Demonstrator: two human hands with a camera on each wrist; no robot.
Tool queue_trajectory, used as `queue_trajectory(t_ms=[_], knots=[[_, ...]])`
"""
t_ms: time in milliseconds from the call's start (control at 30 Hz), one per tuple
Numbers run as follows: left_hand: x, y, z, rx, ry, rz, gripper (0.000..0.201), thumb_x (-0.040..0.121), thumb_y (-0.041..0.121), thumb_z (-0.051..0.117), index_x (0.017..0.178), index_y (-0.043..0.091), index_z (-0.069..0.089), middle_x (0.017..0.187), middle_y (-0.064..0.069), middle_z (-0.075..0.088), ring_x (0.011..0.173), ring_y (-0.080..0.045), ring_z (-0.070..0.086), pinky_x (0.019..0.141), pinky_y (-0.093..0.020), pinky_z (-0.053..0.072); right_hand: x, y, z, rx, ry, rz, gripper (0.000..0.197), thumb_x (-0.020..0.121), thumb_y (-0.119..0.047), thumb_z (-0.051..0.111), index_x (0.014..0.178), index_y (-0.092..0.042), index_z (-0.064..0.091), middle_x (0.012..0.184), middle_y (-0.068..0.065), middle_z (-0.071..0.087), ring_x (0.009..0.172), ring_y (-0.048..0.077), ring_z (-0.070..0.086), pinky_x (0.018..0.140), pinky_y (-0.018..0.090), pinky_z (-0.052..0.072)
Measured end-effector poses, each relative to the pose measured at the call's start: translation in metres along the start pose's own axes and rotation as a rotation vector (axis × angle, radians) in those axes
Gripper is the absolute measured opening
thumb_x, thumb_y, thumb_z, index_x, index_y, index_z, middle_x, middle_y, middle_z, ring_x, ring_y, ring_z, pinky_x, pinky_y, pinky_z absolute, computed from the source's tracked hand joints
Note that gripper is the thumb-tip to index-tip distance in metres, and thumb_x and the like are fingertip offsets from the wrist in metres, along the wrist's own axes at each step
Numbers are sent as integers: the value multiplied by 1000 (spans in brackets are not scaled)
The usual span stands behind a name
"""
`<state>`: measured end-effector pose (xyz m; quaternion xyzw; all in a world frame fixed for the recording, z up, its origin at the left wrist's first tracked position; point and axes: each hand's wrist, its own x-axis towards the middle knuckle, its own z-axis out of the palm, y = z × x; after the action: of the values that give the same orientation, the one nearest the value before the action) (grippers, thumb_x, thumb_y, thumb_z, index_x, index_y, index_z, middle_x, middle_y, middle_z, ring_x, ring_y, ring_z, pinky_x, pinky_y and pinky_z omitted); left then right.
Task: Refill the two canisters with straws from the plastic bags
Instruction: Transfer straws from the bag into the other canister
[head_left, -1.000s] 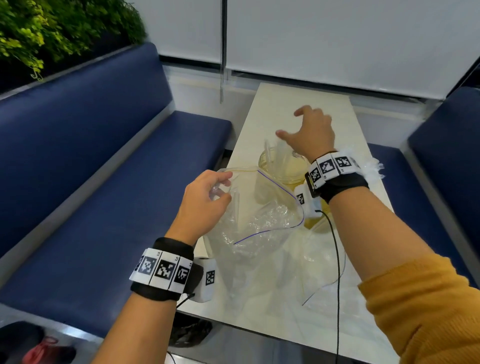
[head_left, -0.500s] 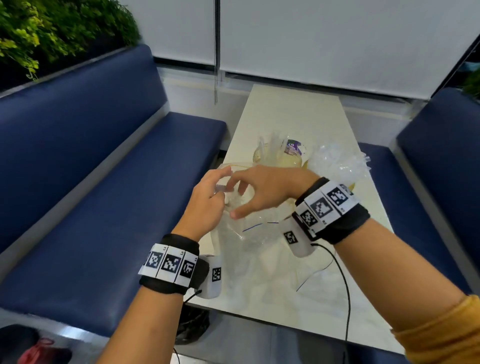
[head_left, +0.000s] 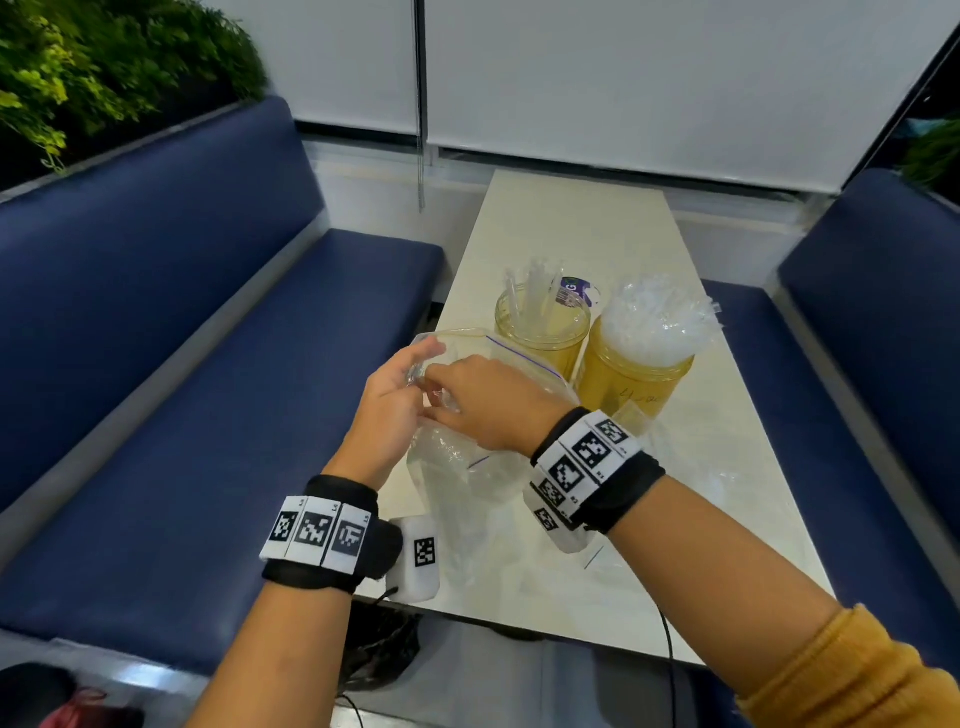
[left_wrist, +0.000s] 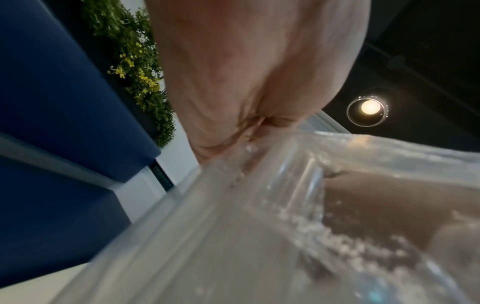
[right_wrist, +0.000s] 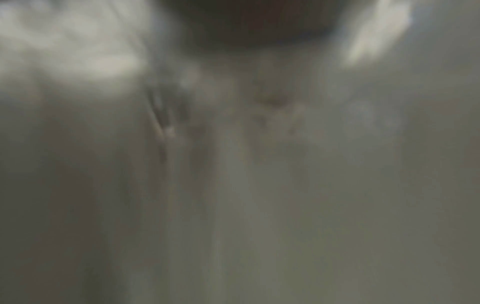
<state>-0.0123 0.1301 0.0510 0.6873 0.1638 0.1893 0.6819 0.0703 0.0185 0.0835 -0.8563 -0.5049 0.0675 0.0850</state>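
Left hand (head_left: 387, 410) pinches the plastic bag (head_left: 467, 467) mouth while the right hand (head_left: 491, 402), grip unclear, reaches inside; next, lift straws toward the sparse canister (head_left: 540, 332) beyond the fingers.

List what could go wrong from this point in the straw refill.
1. The right canister is already heaped above its rim with straws; adding more may spill them onto the table.
2. The two canisters stand close together, just beyond the plastic bag; a tug by the left hand or right hand might knock the left canister.
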Motion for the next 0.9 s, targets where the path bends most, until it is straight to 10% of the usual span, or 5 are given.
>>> queue_trajectory(t_ms=[267,500,733,900], knots=[[-6,5,-4,220,-1,108,40,85,-2,61,118,20,66,119,6,68,106,-11,66,93,-32,55,2,4,-16,37,200,-74,29,102,-30,50,120,-12,63,105,10,69,95,24,63,72,26,37],[-9,6,10,444,-84,144,73,54,70,85,113,40,53,119,8,58,111,-7,57,92,-28,49,6,-8,-69,-3,376,-87,31,99,-42,53,97,-13,60,78,-2,52,75,19,54,65,30,41],[-3,3,29,302,108,206,24,79,29,81,85,26,59,71,14,64,64,-1,60,53,-10,41,3,-23,-66,247,558,-117,34,94,-47,60,96,-13,61,80,-8,61,71,13,55,69,34,50],[-2,4,29,343,128,269,27,85,20,69,111,24,66,92,10,71,86,-3,67,68,-19,54,3,-23,-38,419,581,93,66,70,-75,66,112,-26,50,91,-11,65,80,14,64,71,35,55]])
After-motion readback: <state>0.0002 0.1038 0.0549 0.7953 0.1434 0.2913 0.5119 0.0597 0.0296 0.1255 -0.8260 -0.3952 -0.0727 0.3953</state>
